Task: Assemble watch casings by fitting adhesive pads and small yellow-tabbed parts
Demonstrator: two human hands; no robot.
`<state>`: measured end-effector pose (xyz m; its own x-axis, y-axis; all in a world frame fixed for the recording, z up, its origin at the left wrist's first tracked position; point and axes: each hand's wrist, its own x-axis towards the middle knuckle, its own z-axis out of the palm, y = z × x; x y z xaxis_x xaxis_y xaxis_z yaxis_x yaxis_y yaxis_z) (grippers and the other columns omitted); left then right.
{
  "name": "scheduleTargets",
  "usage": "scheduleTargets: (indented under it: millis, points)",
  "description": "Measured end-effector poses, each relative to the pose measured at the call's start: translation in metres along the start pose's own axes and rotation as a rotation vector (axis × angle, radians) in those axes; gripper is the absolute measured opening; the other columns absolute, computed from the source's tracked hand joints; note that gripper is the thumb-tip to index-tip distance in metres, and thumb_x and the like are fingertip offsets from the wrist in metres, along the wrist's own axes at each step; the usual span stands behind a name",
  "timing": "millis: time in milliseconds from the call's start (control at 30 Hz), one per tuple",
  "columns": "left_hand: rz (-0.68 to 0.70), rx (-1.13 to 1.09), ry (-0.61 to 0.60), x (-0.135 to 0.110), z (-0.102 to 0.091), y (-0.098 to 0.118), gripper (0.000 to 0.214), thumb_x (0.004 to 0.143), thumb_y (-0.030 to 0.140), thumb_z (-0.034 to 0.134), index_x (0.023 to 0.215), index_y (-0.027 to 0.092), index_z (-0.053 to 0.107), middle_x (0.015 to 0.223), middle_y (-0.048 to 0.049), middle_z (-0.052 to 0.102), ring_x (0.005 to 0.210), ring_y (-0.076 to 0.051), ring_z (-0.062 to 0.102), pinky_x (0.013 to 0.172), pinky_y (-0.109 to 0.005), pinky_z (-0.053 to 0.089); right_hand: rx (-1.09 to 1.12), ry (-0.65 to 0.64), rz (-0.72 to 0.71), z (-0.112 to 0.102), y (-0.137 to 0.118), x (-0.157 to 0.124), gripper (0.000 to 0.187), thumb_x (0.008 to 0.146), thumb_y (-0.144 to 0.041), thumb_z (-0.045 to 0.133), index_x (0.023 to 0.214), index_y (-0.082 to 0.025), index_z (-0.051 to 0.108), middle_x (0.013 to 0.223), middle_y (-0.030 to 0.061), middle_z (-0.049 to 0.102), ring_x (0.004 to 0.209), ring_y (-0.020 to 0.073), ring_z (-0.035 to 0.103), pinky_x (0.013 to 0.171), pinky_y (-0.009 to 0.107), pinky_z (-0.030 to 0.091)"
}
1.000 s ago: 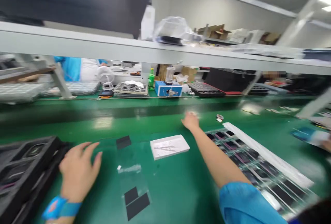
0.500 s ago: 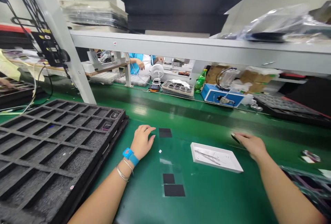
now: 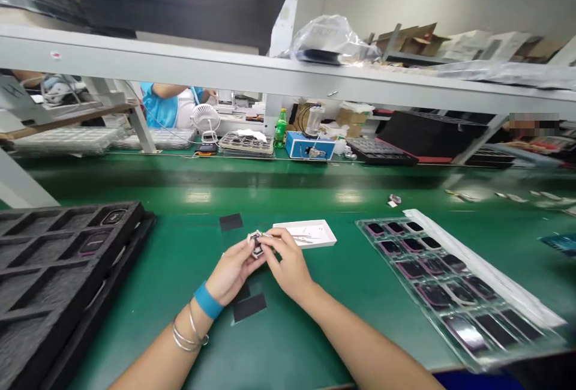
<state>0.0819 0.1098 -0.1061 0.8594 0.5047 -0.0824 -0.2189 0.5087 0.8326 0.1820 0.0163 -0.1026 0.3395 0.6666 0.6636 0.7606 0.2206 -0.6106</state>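
Between both hands, above the green bench, is a small light-rimmed watch case (image 3: 256, 243) with dark parts inside. My left hand (image 3: 230, 271) grips it from the left and below, thumb on its edge. My right hand (image 3: 288, 262) is closed with its fingertips at the case's right side; whether it also pinches something small there, I cannot make out. Just behind the right hand stands a shallow white tray (image 3: 317, 233) with thin dark pieces in it. A black rectangular pad (image 3: 249, 308) lies below the hands, and a black pad (image 3: 231, 222) lies beyond them.
A black foam tray (image 3: 54, 282) with compartments and two watch cases fills the left. At right, a clear blister tray (image 3: 432, 312) holds several dark watch parts beside a white strip (image 3: 486, 267). A shelf beam (image 3: 252, 72) crosses above. A person in blue (image 3: 162, 105) sits across the bench.
The view has swung right. My hands, apart before, have come together at the middle around the watch case. The dark item in my right hand earlier was at the right side.
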Motion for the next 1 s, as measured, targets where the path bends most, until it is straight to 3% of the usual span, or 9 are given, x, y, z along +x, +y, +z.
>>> scheduleTargets:
  millis: [133, 200, 300, 500, 733, 1000]
  points:
    - [-0.018, -0.031, -0.028, -0.001, -0.010, 0.015, 0.034, 0.078, 0.026, 0.065, 0.111, 0.016, 0.063, 0.110, -0.0093, 0.065, 0.099, -0.018, 0.060, 0.091, -0.029, 0.047, 0.084, 0.121, 0.100, -0.007, 0.003, 0.001, 0.026, 0.084, -0.014, 0.049, 0.107, -0.023, 0.059, 0.087, 0.0033, 0.055, 0.083, 0.0152, 0.056, 0.077, 0.030, 0.049]
    - [-0.012, -0.021, -0.030, -0.001, -0.012, 0.021, 0.038, 0.074, 0.022, 0.069, 0.111, 0.016, 0.062, 0.115, -0.0096, 0.064, 0.099, -0.018, 0.061, 0.090, -0.027, 0.047, 0.088, 0.105, 0.108, -0.009, 0.002, 0.002, 0.027, 0.082, -0.014, 0.051, 0.107, -0.024, 0.059, 0.084, 0.0023, 0.054, 0.079, 0.0149, 0.055, 0.074, 0.030, 0.049]
    - [-0.011, 0.007, -0.032, -0.003, -0.013, 0.025, 0.043, 0.067, 0.017, 0.074, 0.109, 0.017, 0.064, 0.116, -0.0085, 0.063, 0.095, -0.017, 0.061, 0.085, -0.026, 0.049, 0.070, 0.076, 0.078, -0.009, -0.001, 0.001, 0.016, 0.080, -0.016, 0.056, 0.092, -0.023, 0.064, 0.085, 0.0030, 0.053, 0.081, 0.0159, 0.055, 0.075, 0.031, 0.048]
    - [-0.004, 0.065, -0.047, -0.005, -0.011, 0.023, 0.050, 0.057, 0.015, 0.080, 0.105, 0.020, 0.066, 0.095, -0.0050, 0.068, 0.080, -0.015, 0.062, 0.074, -0.023, 0.051, 0.098, 0.002, 0.082, -0.010, -0.008, 0.002, 0.009, 0.078, -0.016, 0.061, 0.082, -0.023, 0.064, 0.090, 0.0033, 0.055, 0.090, 0.0168, 0.055, 0.083, 0.033, 0.046]
    - [0.027, 0.118, -0.037, -0.004, -0.011, 0.022, 0.048, 0.055, 0.013, 0.081, 0.100, 0.020, 0.066, 0.087, -0.0032, 0.066, 0.074, -0.012, 0.060, 0.068, -0.021, 0.050, 0.095, -0.091, 0.114, -0.014, -0.007, 0.004, 0.009, 0.076, -0.012, 0.064, 0.080, -0.021, 0.062, 0.094, 0.0031, 0.055, 0.095, 0.0162, 0.053, 0.088, 0.033, 0.043]
    - [0.028, 0.117, -0.020, -0.004, -0.013, 0.016, 0.048, 0.058, 0.019, 0.081, 0.103, 0.021, 0.064, 0.097, -0.0042, 0.066, 0.084, -0.014, 0.060, 0.075, -0.021, 0.050, 0.088, -0.136, 0.157, -0.014, -0.004, 0.005, 0.010, 0.076, -0.013, 0.065, 0.078, -0.021, 0.060, 0.097, 0.0035, 0.053, 0.098, 0.0163, 0.053, 0.090, 0.033, 0.043]
